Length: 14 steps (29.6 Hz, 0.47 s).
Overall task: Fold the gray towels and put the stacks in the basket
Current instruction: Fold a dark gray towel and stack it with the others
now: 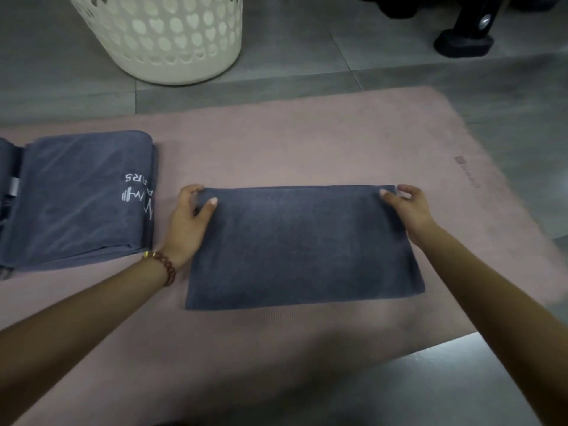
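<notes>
A gray towel (302,247), folded into a flat rectangle, lies in the middle of a pink mat (292,142). My left hand (189,221) pinches its far left corner, thumb on top. My right hand (410,210) pinches its far right corner the same way. To the left sits a stack of folded gray towels (76,198) with white lettering on the top one. A cream perforated laundry basket (166,35) stands on the floor beyond the mat, at the upper left.
Gray floor tiles surround the mat. A black stand foot (464,43) rests on the floor at the upper right. Another gray towel bundle (7,186) shows at the far left edge.
</notes>
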Motion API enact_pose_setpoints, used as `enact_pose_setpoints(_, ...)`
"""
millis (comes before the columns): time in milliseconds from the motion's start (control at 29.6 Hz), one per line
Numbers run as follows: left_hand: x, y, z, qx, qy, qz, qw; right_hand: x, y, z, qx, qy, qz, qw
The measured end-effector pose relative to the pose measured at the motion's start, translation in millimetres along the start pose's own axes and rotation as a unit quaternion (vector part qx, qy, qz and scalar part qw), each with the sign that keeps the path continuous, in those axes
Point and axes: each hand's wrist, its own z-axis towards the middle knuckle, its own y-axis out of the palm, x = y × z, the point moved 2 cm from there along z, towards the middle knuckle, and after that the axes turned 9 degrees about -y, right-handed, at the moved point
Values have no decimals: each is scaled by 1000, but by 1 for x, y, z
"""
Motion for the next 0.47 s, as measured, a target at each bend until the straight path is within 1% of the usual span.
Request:
enact_pose_setpoints(101, 6, 11, 25, 26, 12, 28, 999, 2, 10, 25, -17, -30, -29, 999)
enact_pose_setpoints(203, 4, 10, 38, 51, 33, 45, 997, 5, 11, 32, 12, -44, -27, 999)
enact_pose_setpoints(271, -3, 6, 43, 62, 37, 68, 995, 6, 13, 32, 35, -23, 20, 999)
enact_pose_setpoints(372, -12, 4, 45, 73, 32, 77, 994, 7, 19, 31, 61, 49, 100, 992)
enact_pose_setpoints(473, -11, 7, 45, 83, 36, 82, 993, 6, 22, 33, 74, 67, 136, 986)
